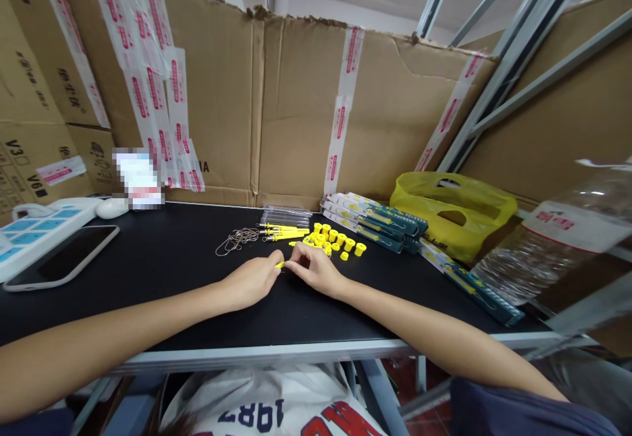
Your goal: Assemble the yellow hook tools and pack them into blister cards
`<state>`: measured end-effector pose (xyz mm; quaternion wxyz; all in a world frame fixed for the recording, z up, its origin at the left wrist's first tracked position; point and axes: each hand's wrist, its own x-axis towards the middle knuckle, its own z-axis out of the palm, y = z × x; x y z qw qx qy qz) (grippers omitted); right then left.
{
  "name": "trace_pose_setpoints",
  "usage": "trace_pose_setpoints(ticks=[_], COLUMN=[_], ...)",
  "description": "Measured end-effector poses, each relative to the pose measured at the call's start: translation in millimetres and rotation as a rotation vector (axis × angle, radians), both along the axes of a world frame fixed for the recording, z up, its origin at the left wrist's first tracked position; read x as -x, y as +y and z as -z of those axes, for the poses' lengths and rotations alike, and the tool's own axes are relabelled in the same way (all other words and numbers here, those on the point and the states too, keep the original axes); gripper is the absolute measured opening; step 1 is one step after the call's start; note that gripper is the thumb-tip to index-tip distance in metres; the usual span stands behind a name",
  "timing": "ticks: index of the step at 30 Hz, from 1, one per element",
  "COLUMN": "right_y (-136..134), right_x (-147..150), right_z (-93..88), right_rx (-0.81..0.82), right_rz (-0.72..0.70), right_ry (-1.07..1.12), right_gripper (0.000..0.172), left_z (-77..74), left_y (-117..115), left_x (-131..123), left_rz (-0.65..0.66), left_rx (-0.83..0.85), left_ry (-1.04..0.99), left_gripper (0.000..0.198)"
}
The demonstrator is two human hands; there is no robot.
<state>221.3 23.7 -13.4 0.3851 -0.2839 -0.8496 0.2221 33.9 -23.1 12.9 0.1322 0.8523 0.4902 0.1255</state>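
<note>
Both hands meet above the front middle of the black tabletop [197, 317]. A small yellow plastic piece [280, 265] shows at the fingertips of my left hand [253, 282], which is closed on it. My right hand [318, 270] pinches close beside it, fingertips together; what they hold is too small to make out. Just beyond lie several yellow flanged caps [349, 245], yellow tapered sticks with metal ends [284, 232], clear tubes [286, 217] and a tangle of thin wire hooks [237, 242].
Stacked teal-and-white boxes [380, 220] lie at the back right, with another box [474, 284] nearer. A yellow plastic bag [454, 209] and a large clear bottle [553, 238] stand beyond. At left are a phone [64, 258], power strip [44, 225] and white mouse [112, 208]. Cardboard [296, 113] walls the back.
</note>
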Motion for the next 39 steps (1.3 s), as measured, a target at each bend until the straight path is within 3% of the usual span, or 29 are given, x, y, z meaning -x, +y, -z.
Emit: trace_pose_setpoints(ticks=[3, 10, 17, 22, 25, 29, 31, 33, 36, 37, 39], right_y=[0.0, -1.1, -1.6, -1.3, -1.0, -1.5, -2.2, -2.7, -2.4, -1.9, -0.8], right_x=[0.1, -0.1, 0.4, 1.0, 0.9, 0.9, 0.9, 1.0, 0.9, 0.9, 0.7], right_z=[-0.1, 1.0, 0.5, -0.1, 0.2, 1.2, 1.4, 1.2, 1.1, 1.4, 2.5], right_rx=[-0.011, -0.077, -0.079, -0.093, -0.102, -0.119, -0.129, -0.148, -0.178, -0.186, -0.207], right_rz=[-0.002, 0.001, 0.006, 0.008, 0.015, 0.014, 0.007, 0.006, 0.016, 0.018, 0.020], right_ry=[0.011, 0.029, 0.057, 0.066, 0.073, 0.100, 0.103, 0.100, 0.096, 0.094, 0.090], right_gripper=[0.030, 0.033, 0.027, 0.028, 0.027, 0.028, 0.029, 0.030, 0.030, 0.029, 0.029], left_z=[0.8, 3.1, 2.4, 2.2, 2.9, 4.9, 5.5, 5.6, 5.3, 5.3, 5.6], left_y=[0.6, -1.1, -1.3, -0.4, 0.1, 0.0, -0.4, -0.7, -0.7, -0.5, -0.1], left_x=[0.5, -1.0, -5.8, -9.0, -8.4, -3.7, -2.3, -2.9, -5.3, -5.7, -4.9], left_rz=[0.020, 0.000, -0.081, -0.131, -0.118, -0.004, 0.034, 0.022, -0.040, -0.048, -0.025], left_rx=[0.049, 0.020, 0.491, 0.659, 0.591, 0.153, 0.038, 0.134, 0.417, 0.439, 0.304], left_ry=[-0.133, -0.195, -0.604, -0.717, -0.692, -0.528, -0.475, -0.513, -0.626, -0.637, -0.584], left_gripper=[0.012, 0.011, 0.013, 0.010, 0.010, 0.010, 0.010, 0.011, 0.013, 0.013, 0.013])
